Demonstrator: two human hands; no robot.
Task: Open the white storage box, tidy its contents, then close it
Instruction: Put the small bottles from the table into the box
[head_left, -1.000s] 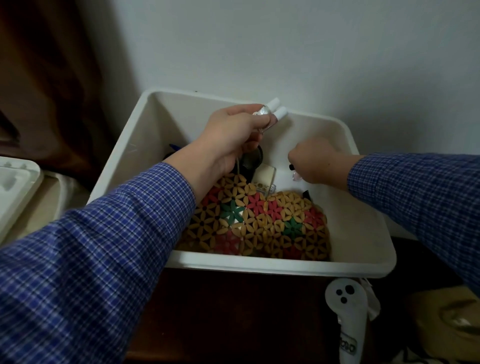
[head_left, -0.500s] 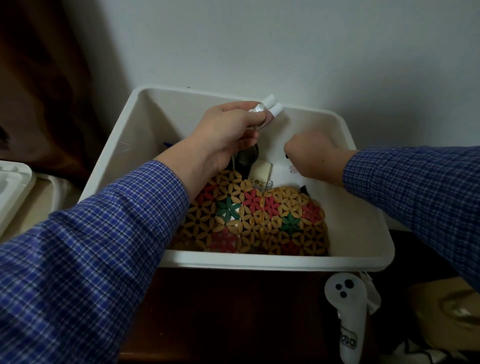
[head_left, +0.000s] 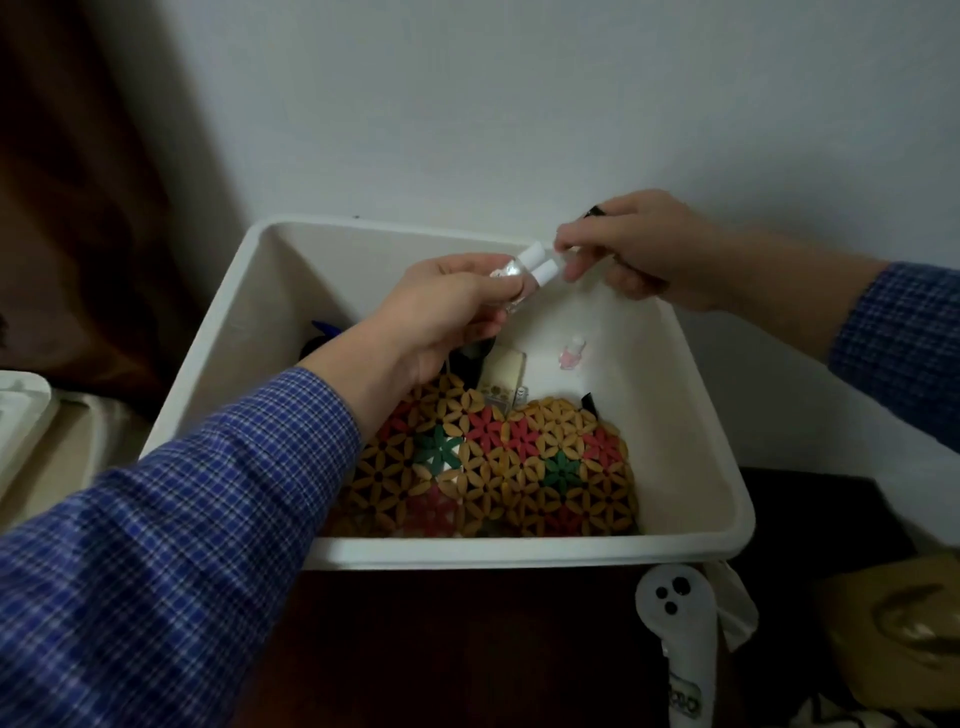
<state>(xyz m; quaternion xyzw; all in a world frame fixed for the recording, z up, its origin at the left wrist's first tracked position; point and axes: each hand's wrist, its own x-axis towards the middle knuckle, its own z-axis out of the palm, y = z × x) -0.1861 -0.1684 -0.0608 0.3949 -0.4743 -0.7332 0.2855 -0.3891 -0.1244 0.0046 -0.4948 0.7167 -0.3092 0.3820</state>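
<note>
The white storage box (head_left: 691, 415) sits open in the middle of the view, its far rim against the pale wall (head_left: 519, 104). Above its far side, the left hand (head_left: 441, 317) grips two small clear bottles with white caps (head_left: 524, 273), fingers curled round their bodies, the caps pointing toward 2 o'clock. The right hand (head_left: 634, 249) hovers just at 3 o'clock of those caps, its thumb and forefinger pinched together close to them; a small dark object (head_left: 595, 211) sticks out at the top of that hand, held among the curled fingers (what it is cannot be told).

Inside the box, a bag woven of tan, red and green petal-shaped beads (head_left: 498, 467) fills the near part of the floor. At 12 o'clock of the bag lies a cream rectangular item (head_left: 504, 374), partly on the bag's edge. At 1 o'clock of the bag, a tiny pink bottle (head_left: 571, 353) lies alone on the bare floor. A blue tip (head_left: 324, 328) shows at the box's far left, beside the left wrist.

Outside the box, at its 5 o'clock, a white handheld controller (head_left: 675, 623) rests on the dark surface (head_left: 467, 649). At 9 o'clock, a white moulded lid (head_left: 21, 415) lies at the frame's edge.
</note>
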